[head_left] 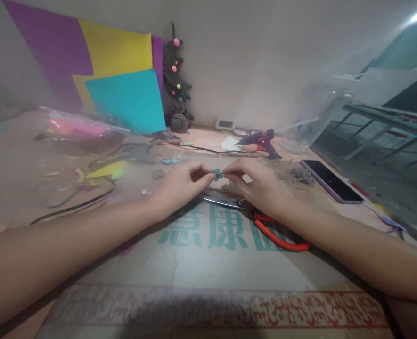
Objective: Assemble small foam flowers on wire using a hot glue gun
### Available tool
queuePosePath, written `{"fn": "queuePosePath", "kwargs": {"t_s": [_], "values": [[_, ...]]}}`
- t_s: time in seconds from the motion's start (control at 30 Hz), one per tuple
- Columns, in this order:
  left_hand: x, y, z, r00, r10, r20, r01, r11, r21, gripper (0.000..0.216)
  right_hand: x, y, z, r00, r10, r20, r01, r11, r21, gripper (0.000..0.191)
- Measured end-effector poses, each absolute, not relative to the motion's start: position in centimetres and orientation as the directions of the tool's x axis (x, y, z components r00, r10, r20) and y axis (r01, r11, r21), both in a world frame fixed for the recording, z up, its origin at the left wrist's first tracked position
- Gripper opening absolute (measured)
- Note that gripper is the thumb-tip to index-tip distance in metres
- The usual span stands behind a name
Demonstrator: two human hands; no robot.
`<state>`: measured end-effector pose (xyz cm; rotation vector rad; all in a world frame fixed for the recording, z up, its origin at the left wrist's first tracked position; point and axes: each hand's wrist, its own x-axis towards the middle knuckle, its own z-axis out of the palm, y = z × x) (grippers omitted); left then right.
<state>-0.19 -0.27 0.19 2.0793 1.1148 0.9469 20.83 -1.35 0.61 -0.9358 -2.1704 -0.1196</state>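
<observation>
While both hands meet over the middle of the tabletop (201, 135), a tiny teal bit (218, 175) sits right between their fingertips. The left hand (183, 183) has its thumb and pointer finger closed on the left side of it, and the right hand (256, 181) pinches the right side, so neither hand is nearer. It is too small and blurry to tell which way its long side runs. A red-handled tool (282, 243) lies below the hands, on the side toward the near edge. The glue gun (259, 140) rests close to the back edge, and the phone (331, 181) lies along the right edge.
</observation>
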Motion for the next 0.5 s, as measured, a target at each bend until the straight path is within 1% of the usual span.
{"fn": "queuePosePath", "kwargs": {"t_s": [0.13,0.23,0.37,0.5], "values": [[-0.17,-0.30,0.09,0.400,0.861,0.313,0.450,-0.482,0.751,0.024,20.82,-1.57,0.90,-0.443,0.644,0.624,0.714,0.674,-0.190,0.012],[-0.19,-0.26,0.05,0.407,0.858,0.313,0.445,-0.485,0.752,0.024,20.86,-1.48,0.58,-0.454,0.671,0.587,0.716,0.666,-0.208,0.010],[-0.22,-0.21,0.12,0.405,0.865,0.297,0.429,-0.467,0.773,0.025,20.92,-1.15,0.04,-0.460,0.643,0.612,0.699,0.687,-0.197,0.022],[-0.14,-0.28,0.32,0.389,0.880,0.273,0.437,-0.437,0.786,0.025,20.96,-1.24,0.30,-0.461,0.625,0.630,0.714,0.683,-0.155,0.008]]}}
